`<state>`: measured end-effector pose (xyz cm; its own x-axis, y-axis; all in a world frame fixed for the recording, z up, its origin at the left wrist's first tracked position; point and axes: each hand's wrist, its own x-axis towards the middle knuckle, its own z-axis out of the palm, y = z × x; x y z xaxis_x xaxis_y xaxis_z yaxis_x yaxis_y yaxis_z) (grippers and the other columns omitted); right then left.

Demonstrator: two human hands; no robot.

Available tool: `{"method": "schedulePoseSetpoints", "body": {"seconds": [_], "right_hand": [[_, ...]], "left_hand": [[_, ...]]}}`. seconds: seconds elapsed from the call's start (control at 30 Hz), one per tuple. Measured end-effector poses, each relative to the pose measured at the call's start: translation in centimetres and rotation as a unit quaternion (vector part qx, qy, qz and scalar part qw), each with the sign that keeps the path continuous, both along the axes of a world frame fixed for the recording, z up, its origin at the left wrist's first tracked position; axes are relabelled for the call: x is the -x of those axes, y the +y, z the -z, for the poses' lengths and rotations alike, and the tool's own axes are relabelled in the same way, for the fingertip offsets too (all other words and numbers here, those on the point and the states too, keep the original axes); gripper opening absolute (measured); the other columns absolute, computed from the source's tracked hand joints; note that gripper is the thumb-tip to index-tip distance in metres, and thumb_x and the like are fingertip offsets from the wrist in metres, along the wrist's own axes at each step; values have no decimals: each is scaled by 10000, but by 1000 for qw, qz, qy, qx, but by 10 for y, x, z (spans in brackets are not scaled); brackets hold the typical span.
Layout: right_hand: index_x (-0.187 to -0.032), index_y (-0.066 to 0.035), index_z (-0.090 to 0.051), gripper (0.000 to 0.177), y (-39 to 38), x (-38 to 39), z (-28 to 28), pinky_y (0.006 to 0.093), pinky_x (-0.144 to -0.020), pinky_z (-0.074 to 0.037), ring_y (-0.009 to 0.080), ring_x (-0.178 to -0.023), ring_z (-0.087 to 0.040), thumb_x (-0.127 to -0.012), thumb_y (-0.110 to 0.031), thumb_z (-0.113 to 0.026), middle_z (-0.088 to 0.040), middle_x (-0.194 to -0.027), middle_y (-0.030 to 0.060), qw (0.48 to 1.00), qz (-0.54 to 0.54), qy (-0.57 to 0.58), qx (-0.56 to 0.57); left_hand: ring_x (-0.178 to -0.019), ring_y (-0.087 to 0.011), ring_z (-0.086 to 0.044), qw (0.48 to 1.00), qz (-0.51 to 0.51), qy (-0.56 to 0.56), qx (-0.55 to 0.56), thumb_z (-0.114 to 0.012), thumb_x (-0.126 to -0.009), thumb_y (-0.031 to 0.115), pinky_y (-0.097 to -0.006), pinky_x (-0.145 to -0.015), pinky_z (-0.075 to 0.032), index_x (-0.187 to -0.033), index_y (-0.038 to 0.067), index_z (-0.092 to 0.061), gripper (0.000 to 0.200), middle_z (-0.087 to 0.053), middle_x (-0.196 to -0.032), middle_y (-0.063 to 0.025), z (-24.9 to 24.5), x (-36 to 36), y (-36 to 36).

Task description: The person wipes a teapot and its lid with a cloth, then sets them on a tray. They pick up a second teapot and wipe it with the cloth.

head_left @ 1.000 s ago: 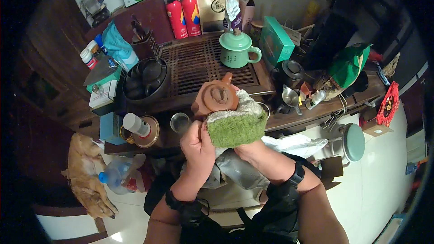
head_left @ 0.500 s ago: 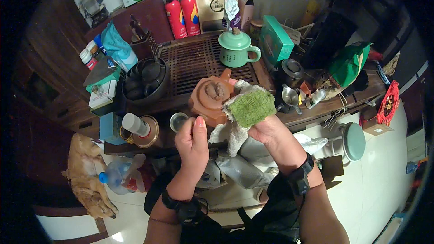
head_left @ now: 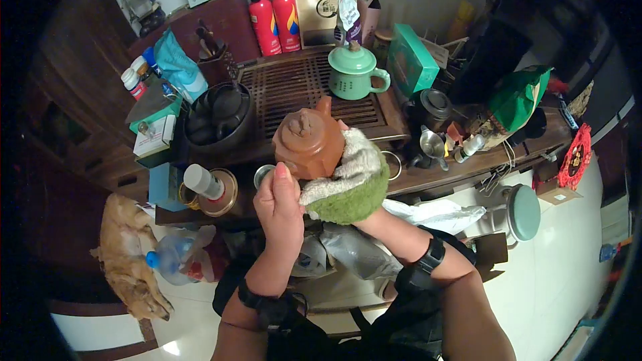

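Note:
A reddish-brown clay teapot (head_left: 309, 144) is held up in front of the tea tray, its lid on and its spout pointing away from me. My left hand (head_left: 279, 197) is closed at the near side of the pot, thumb on top, apparently around its handle, which the fingers hide. A green and white cloth (head_left: 351, 194) is pressed to the pot's right and lower side. Most of my right hand (head_left: 343, 126) is covered by this cloth; only fingertips show beside the pot. A small glass cup (head_left: 263, 175) stands just left of my left hand.
The slatted tea tray (head_left: 281, 87) bears a green lidded mug (head_left: 352, 73). To the left are a dark bowl of cups (head_left: 217, 117) and a white-capped container (head_left: 204, 182). A steel pitcher (head_left: 433, 144) stands at right. A dog (head_left: 130, 261) lies on the floor.
The teapot has tilted so more of its side shows. The cloth and right hand have moved down and left, from the pot's right side to its lower right, exposing more white fabric.

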<state>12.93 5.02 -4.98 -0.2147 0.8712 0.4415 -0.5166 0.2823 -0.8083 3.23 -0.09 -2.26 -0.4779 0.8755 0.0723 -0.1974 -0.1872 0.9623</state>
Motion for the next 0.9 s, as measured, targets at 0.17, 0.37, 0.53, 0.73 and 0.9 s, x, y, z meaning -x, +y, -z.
{"method": "schedulePoseSetpoints", "body": {"seconds": [0.17,0.37,0.53,0.73,0.9], "right_hand": [[-1353,-21,-216,883,8,-8,-2,330,-1025,-300,188,-1215,-377,-688,-220,-761,-367,-1328,122,991,22,-101,-86],[-1251,-20,-356,673,4,-9,-15,312,-948,-385,165,-1092,-479,-714,-168,-735,-477,-1207,102,996,52,-65,-11],[-1220,-22,-395,692,13,-10,-17,311,-925,-405,167,-1054,-501,-662,-176,-774,-517,-1142,94,1000,23,-14,-1],[-1285,9,-350,790,29,-26,-13,320,-970,-368,187,-1107,-475,-659,-214,-777,-472,-1243,107,988,-25,-118,-92],[-1273,-12,-373,725,27,-25,-17,306,-934,-402,171,-1079,-493,-681,-177,-757,-490,-1220,88,997,-47,-56,-2]], "left_hand": [[-455,-20,-305,999,17,-22,-17,-421,-930,368,-174,-366,-240,-707,132,-400,325,-344,-580,56,-3,2,-2],[-456,-15,-338,991,-4,131,-19,-394,-944,325,-176,-386,-259,-727,127,-422,295,-363,-557,64,19,-10,-3],[-476,-38,-280,995,43,79,-51,-371,-947,380,-194,-407,-264,-672,123,-326,379,-300,-568,49,-2,-7,-9],[-508,-70,-314,990,115,27,-79,-317,-938,471,-211,-452,-305,-690,109,-332,439,-305,-576,33,-14,-1,-11],[-541,-75,-349,985,123,96,-71,-312,-940,460,-213,-482,-329,-735,88,-375,430,-342,-621,24,-9,-13,-18]]}}
